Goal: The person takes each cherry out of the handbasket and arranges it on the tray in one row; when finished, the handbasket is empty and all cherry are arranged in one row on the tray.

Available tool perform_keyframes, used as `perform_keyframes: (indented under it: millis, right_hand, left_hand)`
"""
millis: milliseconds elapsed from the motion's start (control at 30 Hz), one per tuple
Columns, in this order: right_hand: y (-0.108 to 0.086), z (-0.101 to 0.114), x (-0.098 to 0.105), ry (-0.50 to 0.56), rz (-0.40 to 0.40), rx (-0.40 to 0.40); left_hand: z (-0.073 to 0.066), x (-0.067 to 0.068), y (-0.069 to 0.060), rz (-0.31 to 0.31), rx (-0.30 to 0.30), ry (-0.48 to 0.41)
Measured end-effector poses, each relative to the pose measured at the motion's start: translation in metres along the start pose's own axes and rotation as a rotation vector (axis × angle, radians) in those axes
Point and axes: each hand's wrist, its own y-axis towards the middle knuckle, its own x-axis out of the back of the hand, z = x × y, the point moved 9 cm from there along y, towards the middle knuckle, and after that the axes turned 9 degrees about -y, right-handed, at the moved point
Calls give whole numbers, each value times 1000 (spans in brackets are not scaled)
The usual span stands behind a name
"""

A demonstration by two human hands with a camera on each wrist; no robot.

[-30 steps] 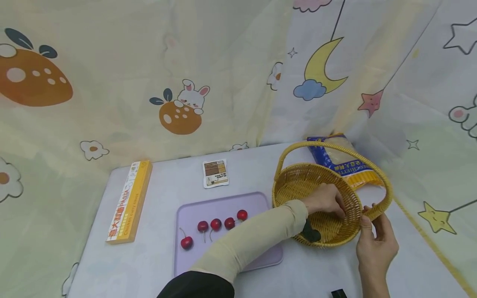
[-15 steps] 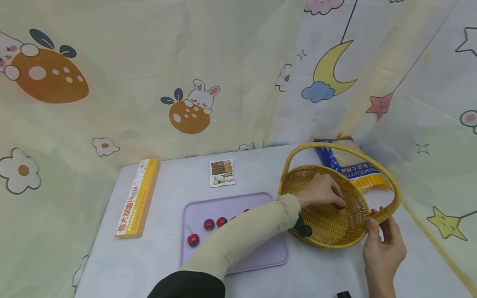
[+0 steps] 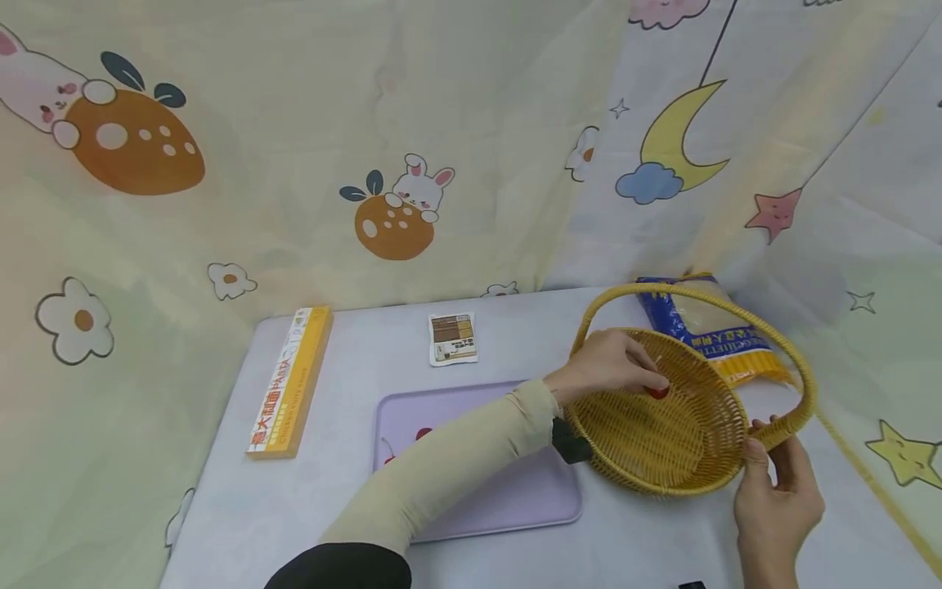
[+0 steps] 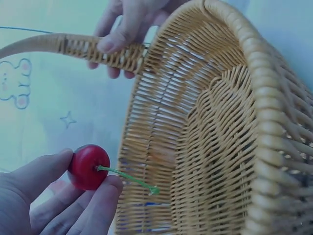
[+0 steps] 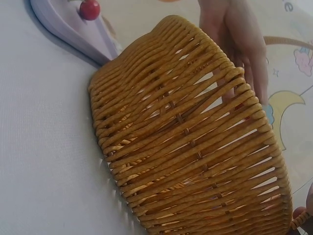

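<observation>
My left hand (image 3: 611,361) is over the left part of a yellow wicker basket (image 3: 666,446). Thumb and fingertips pinch a red cherry (image 4: 87,169), whose green stem points toward the basket's inside in the left wrist view. At the basket's right side, my right hand (image 3: 780,499) grips the base of the arched handle (image 3: 808,393). A lilac tray (image 3: 508,499) lies left of the basket, partly covered by my left sleeve. Two red cherries show on it past the sleeve, one of them a cherry (image 3: 423,432) near the middle; others may be hidden.
A yellow and white pasta box (image 3: 290,384) lies at the table's left. Behind the tray is a small brown and white sachet (image 3: 452,339). A blue and yellow pasta bag (image 3: 724,335) lies behind the basket, near the patterned cloth wall (image 3: 500,204).
My left hand has drawn back from deep in the basket toward its left rim, still pinching the cherry. The right hand keeps its grip. The head view has turned left.
</observation>
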Motion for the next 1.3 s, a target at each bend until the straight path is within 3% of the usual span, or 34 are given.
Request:
perform_keyframes:
  millis: [433,700,967,1133,1300]
  right_hand:
    - [2,-3,2,15,-8,-6]
    - [0,-5,2,-14,-4,-20]
    - [1,-5,-2,-32,7,-24]
    - [1,-3,-3,-32,10,-16]
    - [0,-1,-2,-15,8,-5]
  left_hand:
    - [25,59,-36,-115,-39,-154]
    - [45,82,-56,-155,3,-281]
    - [70,103,-73,-224,59,-254]
    - [87,109,-79,-228,75,-261]
    - [100,114,-81,-245,83,-85]
